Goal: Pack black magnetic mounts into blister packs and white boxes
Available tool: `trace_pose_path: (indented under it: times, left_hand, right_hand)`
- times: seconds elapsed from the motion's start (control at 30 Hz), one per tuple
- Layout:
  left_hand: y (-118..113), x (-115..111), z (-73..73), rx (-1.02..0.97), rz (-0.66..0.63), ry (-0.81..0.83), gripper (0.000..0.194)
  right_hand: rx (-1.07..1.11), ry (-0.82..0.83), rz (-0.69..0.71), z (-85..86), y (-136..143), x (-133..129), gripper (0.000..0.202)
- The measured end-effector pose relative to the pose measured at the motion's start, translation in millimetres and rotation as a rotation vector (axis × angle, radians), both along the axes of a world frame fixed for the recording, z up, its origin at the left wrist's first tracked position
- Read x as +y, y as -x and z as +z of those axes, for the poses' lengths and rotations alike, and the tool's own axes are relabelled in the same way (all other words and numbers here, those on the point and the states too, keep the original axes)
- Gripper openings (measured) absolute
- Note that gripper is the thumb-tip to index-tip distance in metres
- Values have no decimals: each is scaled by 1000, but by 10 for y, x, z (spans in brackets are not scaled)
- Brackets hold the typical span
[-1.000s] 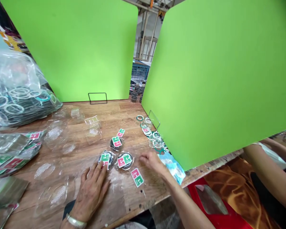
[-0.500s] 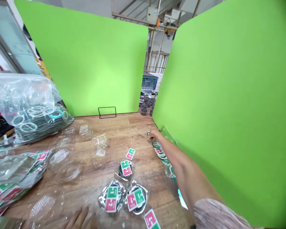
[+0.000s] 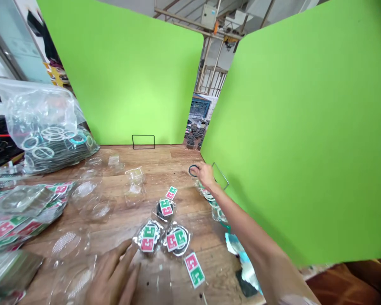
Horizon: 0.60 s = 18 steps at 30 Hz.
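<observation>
Pinched in the fingers of my right hand (image 3: 205, 174) is a thin dark ring (image 3: 191, 171), held over the far right of the table. Just below that hand lies a pile of green and white rings (image 3: 217, 212), partly hidden by my forearm. My left hand (image 3: 112, 275) rests with fingers spread at the table's front, touching or close to a clear plastic shell (image 3: 78, 281). To its right sit clear packs with black rings and red-green cards, one nearest the hand (image 3: 148, 237), another beside it (image 3: 177, 239) and a third behind (image 3: 165, 208).
Loose red-green cards lie nearby, one in front (image 3: 194, 270) and one behind (image 3: 171, 192). On the left are more clear shells (image 3: 85, 189), a stack of cards (image 3: 28, 226) and a plastic bag of rings (image 3: 47, 131). Green panels (image 3: 130, 84) border the table (image 3: 158, 159).
My right hand has lifted slightly from beside the ring pile, and the ring now shows in its fingers. My left hand has come further into view. The view has shifted a little.
</observation>
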<state>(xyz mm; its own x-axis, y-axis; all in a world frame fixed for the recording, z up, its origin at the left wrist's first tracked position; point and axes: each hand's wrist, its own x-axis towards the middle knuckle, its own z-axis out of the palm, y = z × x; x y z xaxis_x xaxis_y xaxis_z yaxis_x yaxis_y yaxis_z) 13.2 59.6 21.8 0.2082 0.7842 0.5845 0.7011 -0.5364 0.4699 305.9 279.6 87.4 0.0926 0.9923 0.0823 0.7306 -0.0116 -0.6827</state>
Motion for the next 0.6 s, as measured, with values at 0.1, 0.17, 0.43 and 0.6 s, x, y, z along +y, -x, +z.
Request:
trace_pose_path:
  times: [0.1, 0.17, 0.43, 0.6]
  left_hand:
    - [-241, -8, 271, -387, -57, 401, 42]
    - [-373, -11, 332, -699, -50, 723, 44]
    - [-282, -303, 80, -1007, 35, 977, 33]
    - [-117, -430, 6, -1125, 123, 968, 35]
  right_hand:
    - [184, 78, 184, -54, 426, -816, 21]
    - [320, 142, 292, -151, 723, -1355, 23]
    - [1116, 357, 192, -529, 1236, -2275, 32]
    - [967, 353, 104, -544, 1159, -2253, 28]
